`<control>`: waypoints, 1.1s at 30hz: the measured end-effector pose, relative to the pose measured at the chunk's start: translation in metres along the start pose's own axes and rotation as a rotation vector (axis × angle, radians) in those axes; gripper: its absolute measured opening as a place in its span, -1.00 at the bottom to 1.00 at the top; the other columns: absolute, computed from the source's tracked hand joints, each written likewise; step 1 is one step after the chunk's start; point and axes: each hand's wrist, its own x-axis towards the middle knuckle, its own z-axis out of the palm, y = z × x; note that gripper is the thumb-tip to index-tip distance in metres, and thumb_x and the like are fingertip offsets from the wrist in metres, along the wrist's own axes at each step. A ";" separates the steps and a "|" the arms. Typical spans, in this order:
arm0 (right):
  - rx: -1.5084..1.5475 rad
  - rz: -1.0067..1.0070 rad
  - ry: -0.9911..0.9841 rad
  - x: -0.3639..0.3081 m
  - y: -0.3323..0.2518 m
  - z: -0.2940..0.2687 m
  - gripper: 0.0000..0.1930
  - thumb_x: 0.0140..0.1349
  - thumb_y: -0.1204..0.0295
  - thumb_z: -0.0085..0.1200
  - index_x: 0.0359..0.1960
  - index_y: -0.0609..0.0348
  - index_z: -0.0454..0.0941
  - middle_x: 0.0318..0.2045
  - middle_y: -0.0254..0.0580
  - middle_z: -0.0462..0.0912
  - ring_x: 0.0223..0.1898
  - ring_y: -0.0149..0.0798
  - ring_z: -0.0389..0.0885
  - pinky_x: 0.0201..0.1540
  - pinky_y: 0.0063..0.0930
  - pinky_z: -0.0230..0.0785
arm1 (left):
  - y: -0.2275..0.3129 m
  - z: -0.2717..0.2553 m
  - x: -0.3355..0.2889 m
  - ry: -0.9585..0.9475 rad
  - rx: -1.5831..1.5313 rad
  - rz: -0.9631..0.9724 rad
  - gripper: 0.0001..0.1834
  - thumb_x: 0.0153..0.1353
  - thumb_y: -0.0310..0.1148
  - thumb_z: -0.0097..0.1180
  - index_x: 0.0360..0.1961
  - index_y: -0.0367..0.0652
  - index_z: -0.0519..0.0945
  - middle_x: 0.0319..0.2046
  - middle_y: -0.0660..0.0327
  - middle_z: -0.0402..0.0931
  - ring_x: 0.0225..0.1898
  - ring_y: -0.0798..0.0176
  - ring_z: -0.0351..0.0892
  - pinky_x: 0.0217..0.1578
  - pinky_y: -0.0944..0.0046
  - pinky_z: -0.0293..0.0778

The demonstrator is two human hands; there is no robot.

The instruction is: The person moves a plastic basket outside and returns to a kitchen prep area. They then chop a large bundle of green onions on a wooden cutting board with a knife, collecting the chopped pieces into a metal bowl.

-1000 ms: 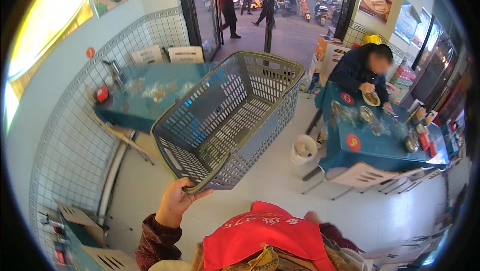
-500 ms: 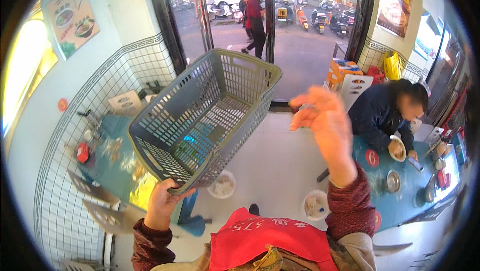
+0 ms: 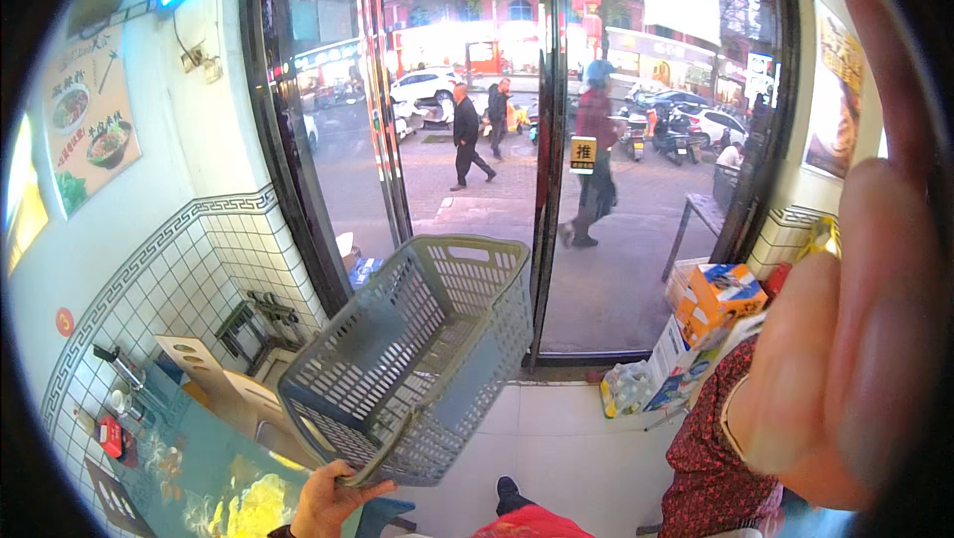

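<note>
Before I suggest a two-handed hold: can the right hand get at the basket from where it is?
Likely yes: the right hand is raised off to the right, apart from the basket, but nothing seems to stand between them, and the left hand holds only its near end.

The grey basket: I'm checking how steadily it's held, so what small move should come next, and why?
Probably lower the right hand to the free right side of the grey basket, to steady it: only the left hand grips it, at its near end, while the right is raised, blurred, with nothing visibly held.
</note>
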 end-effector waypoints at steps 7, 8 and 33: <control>-0.001 0.046 -0.004 0.059 0.161 -0.082 -0.32 0.37 -0.08 -0.15 0.29 0.23 0.15 0.14 0.30 0.40 -0.25 -0.07 0.62 -0.30 -0.22 0.56 | 0.043 0.043 0.100 0.180 0.452 0.471 -0.83 0.19 -0.57 -0.13 -0.26 -0.51 0.42 -0.08 -0.24 0.45 0.06 -0.28 0.46 0.13 -0.37 0.44; -0.003 0.091 0.000 0.063 0.190 -0.092 -0.32 0.37 -0.08 -0.15 0.28 0.23 0.16 0.14 0.28 0.40 -0.25 -0.08 0.62 -0.31 -0.23 0.57 | 0.051 0.047 0.129 0.291 0.485 0.480 -0.81 0.19 -0.57 -0.13 -0.25 -0.54 0.39 -0.06 -0.28 0.45 0.02 -0.32 0.48 0.07 -0.31 0.50; -1.581 0.746 -0.019 -0.045 1.081 -0.602 -0.53 0.17 0.12 0.23 -0.11 0.30 0.47 -0.28 -0.01 0.58 -0.15 -0.08 0.56 0.02 -0.25 0.36 | 0.357 0.179 0.903 0.052 0.651 0.049 -0.85 0.10 -0.72 -0.02 -0.27 -0.42 0.47 -0.24 0.06 0.50 -0.09 0.08 0.59 -0.04 -0.06 0.64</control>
